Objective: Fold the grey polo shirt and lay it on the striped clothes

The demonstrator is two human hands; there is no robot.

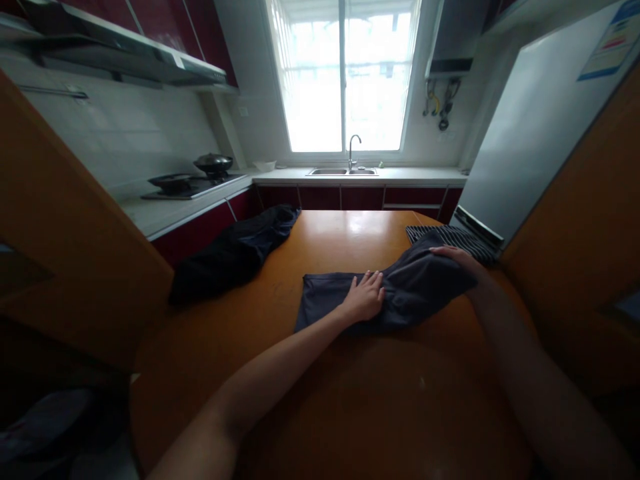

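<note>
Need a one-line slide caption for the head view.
Left hand presses a dark cloth flat on an orange table; right hand grips its far end.

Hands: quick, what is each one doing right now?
Left hand: open, flat on the grey garment.
Right hand: resting on the garment's raised end; grip cannot be told.

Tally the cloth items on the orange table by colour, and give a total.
Grey cloth, under both hands, left hand and right hand: 1
Black cloth, at the table's left edge: 1
Striped cloth, at the far right: 1
Total: 3
</note>
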